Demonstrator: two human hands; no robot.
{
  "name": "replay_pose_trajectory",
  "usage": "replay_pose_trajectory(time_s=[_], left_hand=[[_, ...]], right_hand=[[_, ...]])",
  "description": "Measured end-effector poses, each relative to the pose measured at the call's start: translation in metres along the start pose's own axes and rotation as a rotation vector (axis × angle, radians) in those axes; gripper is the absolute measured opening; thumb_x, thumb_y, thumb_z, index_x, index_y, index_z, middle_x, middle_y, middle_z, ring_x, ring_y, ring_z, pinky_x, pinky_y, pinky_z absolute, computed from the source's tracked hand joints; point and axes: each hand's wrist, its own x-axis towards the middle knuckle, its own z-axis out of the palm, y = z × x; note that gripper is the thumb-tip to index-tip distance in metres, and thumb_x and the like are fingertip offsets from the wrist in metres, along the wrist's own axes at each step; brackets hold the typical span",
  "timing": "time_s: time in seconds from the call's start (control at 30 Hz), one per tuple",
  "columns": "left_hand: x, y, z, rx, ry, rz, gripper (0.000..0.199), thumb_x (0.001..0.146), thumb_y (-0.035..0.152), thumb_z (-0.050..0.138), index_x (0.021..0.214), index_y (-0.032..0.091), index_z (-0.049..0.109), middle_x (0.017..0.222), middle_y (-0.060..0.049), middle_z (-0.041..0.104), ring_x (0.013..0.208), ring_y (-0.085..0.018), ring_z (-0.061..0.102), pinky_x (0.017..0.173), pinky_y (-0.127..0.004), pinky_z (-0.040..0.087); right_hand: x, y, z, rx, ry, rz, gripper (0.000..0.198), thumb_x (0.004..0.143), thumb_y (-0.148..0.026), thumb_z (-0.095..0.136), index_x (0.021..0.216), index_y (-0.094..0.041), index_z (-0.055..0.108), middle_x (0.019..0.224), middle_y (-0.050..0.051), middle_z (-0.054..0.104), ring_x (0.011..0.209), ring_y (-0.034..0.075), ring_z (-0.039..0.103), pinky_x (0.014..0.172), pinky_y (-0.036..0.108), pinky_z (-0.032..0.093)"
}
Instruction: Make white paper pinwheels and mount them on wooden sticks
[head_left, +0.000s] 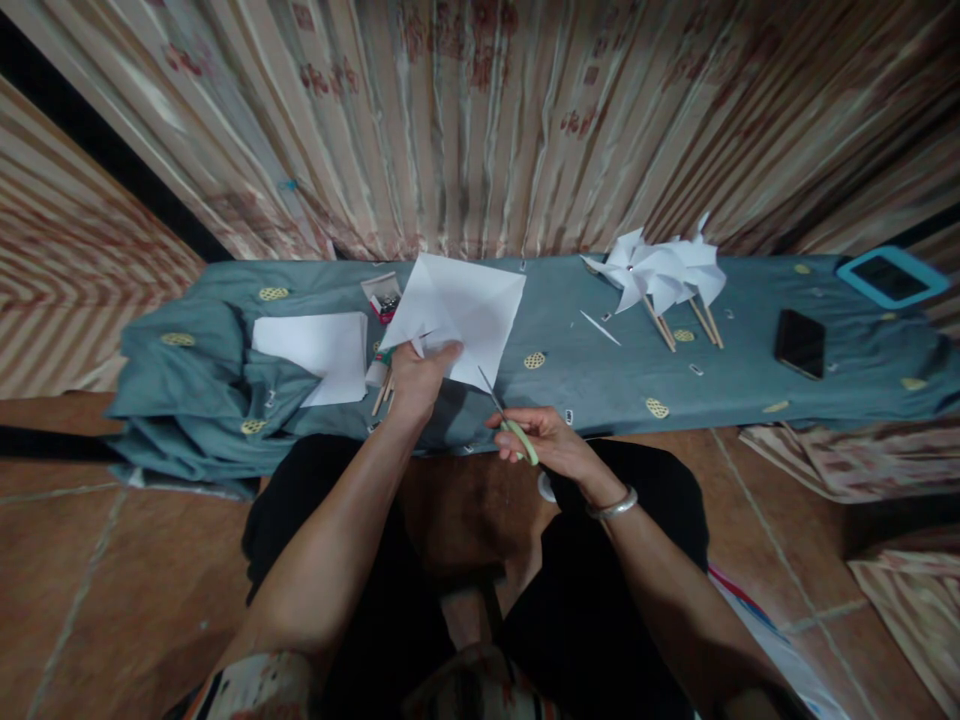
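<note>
My left hand (pixel 421 380) grips a square sheet of white paper (pixel 480 300) by its near-left side, thumb on top. The sheet is held over the cloth-covered bench. In my right hand (pixel 546 438) is a pair of scissors (pixel 517 438) with light green handles. Their blades point up and left, at the paper's near corner; whether they touch the paper I cannot tell. Just left of my left hand lie several thin wooden sticks (pixel 382 392), partly hidden by it. A small open box (pixel 384 298) with small shiny pieces sits behind the paper's left edge.
A stack of white paper (pixel 322 350) lies on the left of the green cloth (pixel 600 385). To the right are white paper pinwheels (pixel 660 270) on sticks, a paper scrap (pixel 600 327), a dark phone (pixel 800 344) and a blue-framed tablet (pixel 892 277). A curtain (pixel 480 130) hangs behind.
</note>
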Motion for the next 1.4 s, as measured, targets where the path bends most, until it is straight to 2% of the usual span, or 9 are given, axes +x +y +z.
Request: replay_pose_trajectory(time_s=[0.27,0.67,0.87,1.03,1.4], left_hand=[[0.0009,-0.0038,-0.0009,0.024,0.004,0.008,0.029,0.053,0.025,0.08,0.078,0.017,0.07,0.082,-0.005,0.073,0.073,-0.02,0.066,0.074,-0.031,0.053],[-0.0018,-0.0019,0.003,-0.021,-0.017,-0.005,0.038,0.051,0.022,0.08,0.087,0.015,0.07,0.082,-0.004,0.073,0.073,-0.019,0.067,0.074,-0.03,0.052],[-0.0033,-0.0029,0.0025,-0.005,-0.033,0.004,0.031,0.052,0.024,0.08,0.08,0.015,0.069,0.083,-0.005,0.073,0.076,-0.02,0.068,0.074,-0.03,0.053],[-0.0041,-0.0068,0.0019,0.023,-0.042,0.021,0.032,0.053,0.024,0.081,0.082,0.016,0.07,0.083,-0.004,0.073,0.081,-0.021,0.069,0.078,-0.031,0.053],[-0.0059,-0.003,0.0032,0.058,-0.044,0.004,0.031,0.051,0.027,0.08,0.077,0.015,0.067,0.081,-0.003,0.073,0.075,-0.018,0.067,0.075,-0.029,0.052]], right_hand=[[0.0004,-0.0002,0.0001,-0.023,0.01,0.002,0.042,0.067,-0.049,0.081,0.091,-0.016,0.072,0.059,-0.003,0.066,0.051,0.007,0.06,0.05,0.018,0.049],[0.0019,0.0004,-0.0011,-0.026,0.012,-0.006,0.041,0.066,-0.046,0.082,0.093,-0.017,0.072,0.059,-0.003,0.066,0.05,0.008,0.059,0.049,0.019,0.048],[0.002,0.0004,-0.0004,-0.008,0.027,-0.003,0.043,0.065,-0.047,0.083,0.093,-0.016,0.071,0.06,-0.003,0.066,0.05,0.007,0.059,0.049,0.018,0.048],[0.0025,0.0,0.0002,0.004,0.031,-0.004,0.043,0.065,-0.046,0.083,0.093,-0.016,0.072,0.06,-0.003,0.067,0.051,0.007,0.059,0.05,0.018,0.048],[0.0038,0.0004,0.0002,-0.002,0.05,0.02,0.048,0.061,-0.049,0.084,0.092,-0.015,0.072,0.059,-0.003,0.065,0.05,0.006,0.058,0.05,0.018,0.047]])
